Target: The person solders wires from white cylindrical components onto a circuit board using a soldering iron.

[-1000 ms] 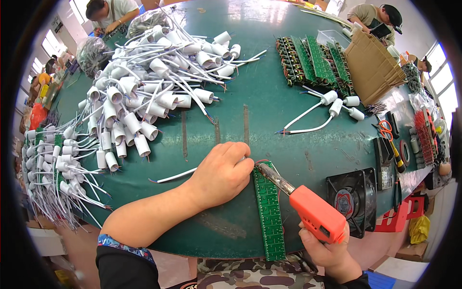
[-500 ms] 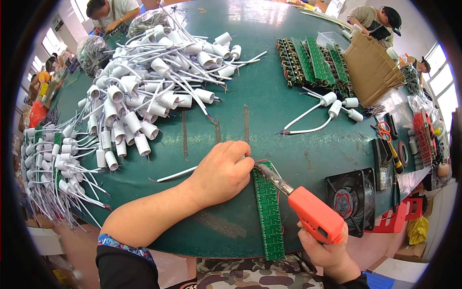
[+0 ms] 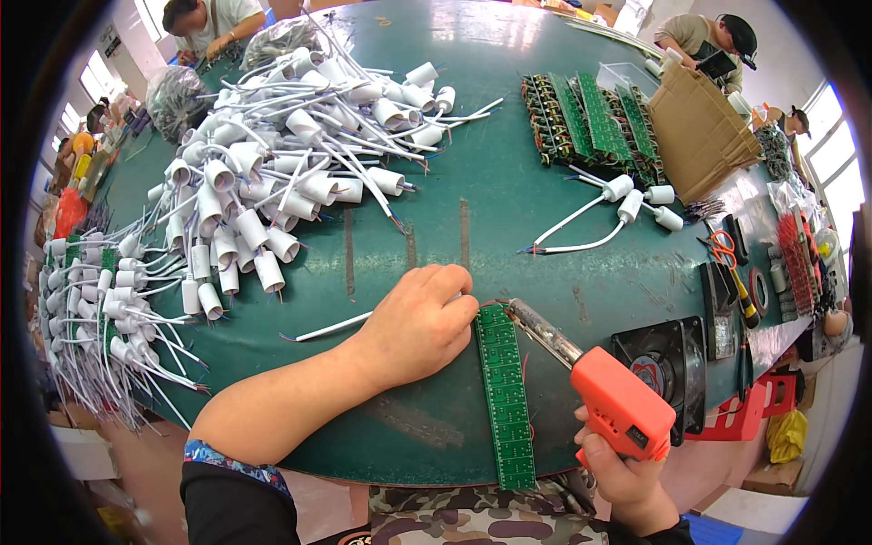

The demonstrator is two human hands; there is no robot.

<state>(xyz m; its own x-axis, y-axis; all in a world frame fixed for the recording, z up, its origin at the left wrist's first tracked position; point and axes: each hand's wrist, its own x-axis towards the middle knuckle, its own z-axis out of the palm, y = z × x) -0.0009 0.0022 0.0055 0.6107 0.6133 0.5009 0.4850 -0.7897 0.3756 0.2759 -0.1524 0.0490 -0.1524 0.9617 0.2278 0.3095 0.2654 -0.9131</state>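
Observation:
My left hand point(image 3: 420, 318) is closed in a pinch at the top end of a long green circuit board strip point(image 3: 505, 391). A white cable point(image 3: 331, 329) with bare coloured wire ends runs in under the wrist; a sliver of white shows at the fingers, and what they pinch is mostly hidden. My right hand point(image 3: 622, 477) grips an orange soldering gun point(image 3: 622, 400), its metal barrel slanting up and left. The soldering tip lies just right of the board's top end, by thin red wires. The board lies lengthwise toward me, its lower end over the table edge.
A heap of white lamp holders with cables point(image 3: 263, 163) covers the left of the green table. Assembled boards point(image 3: 82, 309) lie at far left. A black fan point(image 3: 658, 377), scissors point(image 3: 723, 247) and a screwdriver point(image 3: 748, 304) lie right. Populated boards point(image 3: 590, 118) stand beside cardboard point(image 3: 699, 127). Other people sit beyond.
The soldering gun in my right hand has moved right and slightly down, its tip coming away from the board's top end. My left hand stays nearly in place.

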